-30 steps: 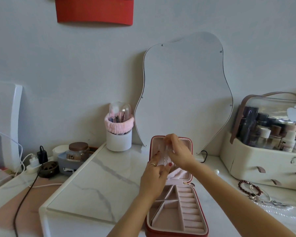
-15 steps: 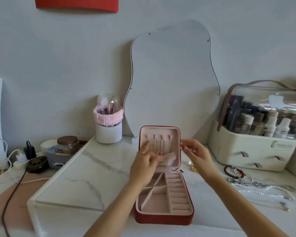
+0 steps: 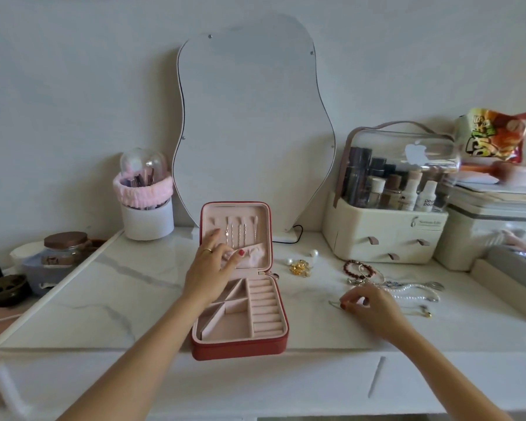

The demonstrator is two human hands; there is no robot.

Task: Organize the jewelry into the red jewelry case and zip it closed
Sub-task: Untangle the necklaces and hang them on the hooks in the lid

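Observation:
The red jewelry case [image 3: 240, 346] lies open in the middle of the marble table, its pink lid upright with three thin chains [image 3: 240, 235] hanging on its hooks. My left hand [image 3: 213, 265] rests against the lid, and its thumb and fingers pinch the pink pocket flap [image 3: 249, 257] at the lid's base. My right hand [image 3: 369, 305] is down on the table to the right, fingertips pinching a thin chain [image 3: 334, 304]. Loose jewelry lies nearby: gold earrings [image 3: 299, 268], pearl earrings [image 3: 314, 253], a brown bead bracelet [image 3: 354, 268] and a pearl necklace [image 3: 413, 291].
A wavy mirror [image 3: 249, 126] leans on the wall behind the case. A white cosmetics organizer [image 3: 383, 235] stands at the right with a snack bag [image 3: 495, 135] beyond it. A brush cup [image 3: 146, 214] and a glass jar [image 3: 64, 247] stand at the left.
My right hand left the lid and moved right and down to the loose jewelry on the table. My left hand stayed at the lid's pocket. The camera tilted down and right.

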